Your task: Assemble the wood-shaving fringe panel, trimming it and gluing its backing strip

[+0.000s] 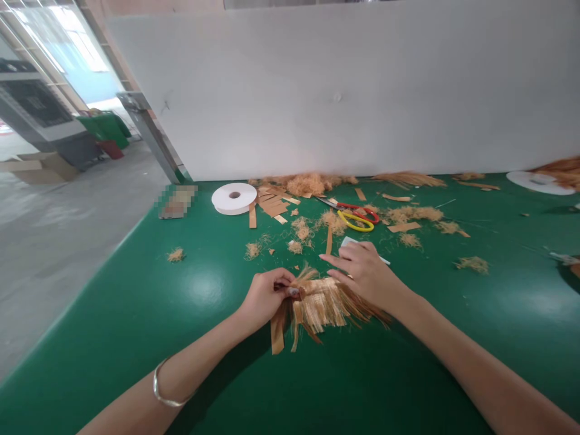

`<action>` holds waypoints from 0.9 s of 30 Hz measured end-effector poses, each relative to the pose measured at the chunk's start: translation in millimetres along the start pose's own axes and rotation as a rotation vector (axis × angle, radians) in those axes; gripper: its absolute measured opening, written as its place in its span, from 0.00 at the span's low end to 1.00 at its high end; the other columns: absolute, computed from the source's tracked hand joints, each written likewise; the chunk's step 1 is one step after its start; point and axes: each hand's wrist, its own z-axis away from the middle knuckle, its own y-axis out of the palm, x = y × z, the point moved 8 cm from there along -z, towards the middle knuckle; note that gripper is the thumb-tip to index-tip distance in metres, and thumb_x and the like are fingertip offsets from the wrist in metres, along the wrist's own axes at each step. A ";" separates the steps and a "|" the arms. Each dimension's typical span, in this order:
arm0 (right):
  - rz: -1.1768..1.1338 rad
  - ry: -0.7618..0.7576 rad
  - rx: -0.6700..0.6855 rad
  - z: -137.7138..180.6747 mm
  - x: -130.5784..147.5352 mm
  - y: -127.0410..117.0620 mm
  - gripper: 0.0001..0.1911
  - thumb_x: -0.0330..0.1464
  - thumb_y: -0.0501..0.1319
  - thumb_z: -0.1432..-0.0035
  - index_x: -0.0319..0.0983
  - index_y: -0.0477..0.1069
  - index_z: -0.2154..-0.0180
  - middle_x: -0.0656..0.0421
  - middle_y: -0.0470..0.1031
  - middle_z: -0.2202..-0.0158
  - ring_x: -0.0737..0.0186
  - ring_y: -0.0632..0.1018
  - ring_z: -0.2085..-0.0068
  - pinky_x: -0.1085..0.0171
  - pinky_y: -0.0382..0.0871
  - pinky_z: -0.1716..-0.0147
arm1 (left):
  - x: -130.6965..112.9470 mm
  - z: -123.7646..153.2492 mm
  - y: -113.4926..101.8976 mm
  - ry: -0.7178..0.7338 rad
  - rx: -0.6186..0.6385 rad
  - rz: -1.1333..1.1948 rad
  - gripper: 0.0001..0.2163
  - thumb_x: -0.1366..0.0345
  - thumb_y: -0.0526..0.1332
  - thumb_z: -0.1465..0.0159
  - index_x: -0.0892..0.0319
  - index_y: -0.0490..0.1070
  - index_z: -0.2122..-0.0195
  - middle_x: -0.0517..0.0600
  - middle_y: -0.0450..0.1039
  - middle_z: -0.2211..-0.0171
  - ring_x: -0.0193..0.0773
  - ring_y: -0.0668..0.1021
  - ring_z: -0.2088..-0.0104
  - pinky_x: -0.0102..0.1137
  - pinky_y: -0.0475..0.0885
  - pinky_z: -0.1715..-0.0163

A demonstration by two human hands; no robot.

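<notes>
A fringed strip of tan, straw-like fibre (pixel 324 305) lies across the green table in front of me, its loose strands pointing down toward me. My left hand (pixel 270 294) pinches the strip's left end, where a small pale rolled piece shows at the fingertips. Over the strip's right part is my right hand (pixel 357 270), palm down, with index and middle fingers stretched out to the left. Its thumb is hidden, and whether it touches the strands is unclear. A pale flat piece (pixel 351 241) pokes out from behind the right hand.
Beyond the hands lie red-and-yellow-handled scissors (pixel 360 220), a white tape roll (pixel 234 198), cut tan strips (pixel 273 204) and fibre clumps (pixel 310 183). Another white roll (pixel 537 181) sits at far right. A pale upright panel (pixel 344 90) borders the green table's (pixel 136 314) back edge.
</notes>
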 end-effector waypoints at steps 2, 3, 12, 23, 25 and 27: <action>0.241 -0.026 -0.017 2.3 0.5 1.1 0.17 0.32 0.49 0.37 0.38 0.76 0.60 0.51 0.73 0.69 0.54 0.71 0.61 0.56 0.57 0.61 | 0.4 -0.1 -0.5 -0.002 -0.004 -0.026 0.05 0.76 0.59 0.47 0.60 0.70 0.72 0.47 0.76 0.74 0.35 0.79 0.71 0.27 0.72 0.70; 0.295 0.003 -0.020 2.5 -3.8 1.6 0.18 0.32 0.48 0.37 0.37 0.77 0.65 0.51 0.74 0.71 0.54 0.71 0.61 0.57 0.56 0.61 | 0.7 -0.1 -0.8 -0.003 -0.007 -0.039 0.06 0.76 0.59 0.47 0.59 0.70 0.72 0.47 0.77 0.74 0.35 0.79 0.71 0.27 0.72 0.70; -0.937 0.500 0.008 7.3 -61.8 12.3 0.40 0.55 0.32 0.40 0.38 0.74 0.70 0.53 0.76 0.73 0.59 0.75 0.72 0.62 0.66 0.71 | 1.8 -0.5 0.1 -0.018 -0.005 -0.015 0.05 0.77 0.60 0.48 0.60 0.69 0.72 0.47 0.77 0.74 0.36 0.80 0.71 0.28 0.73 0.69; -0.358 0.123 -0.187 4.1 -26.3 -22.5 0.30 0.39 0.48 0.37 0.49 0.42 0.35 0.55 0.52 0.36 0.55 0.59 0.38 0.53 0.61 0.48 | -2.4 0.0 1.7 -0.002 0.015 0.000 0.05 0.76 0.59 0.47 0.60 0.69 0.72 0.47 0.77 0.75 0.35 0.80 0.71 0.27 0.73 0.70; -0.084 0.088 -0.234 5.3 -23.6 -27.3 0.27 0.35 0.48 0.37 0.48 0.49 0.37 0.54 0.57 0.37 0.53 0.59 0.38 0.49 0.55 0.45 | -3.7 0.6 2.1 -0.003 0.022 0.003 0.05 0.76 0.59 0.47 0.59 0.69 0.73 0.46 0.77 0.75 0.35 0.80 0.72 0.27 0.73 0.71; 0.096 0.074 -0.288 6.8 -24.9 -33.0 0.24 0.32 0.48 0.37 0.43 0.58 0.40 0.51 0.63 0.41 0.51 0.61 0.39 0.48 0.51 0.45 | -4.5 1.3 1.8 0.001 0.023 -0.006 0.04 0.75 0.60 0.46 0.59 0.69 0.73 0.46 0.76 0.75 0.35 0.80 0.72 0.27 0.73 0.71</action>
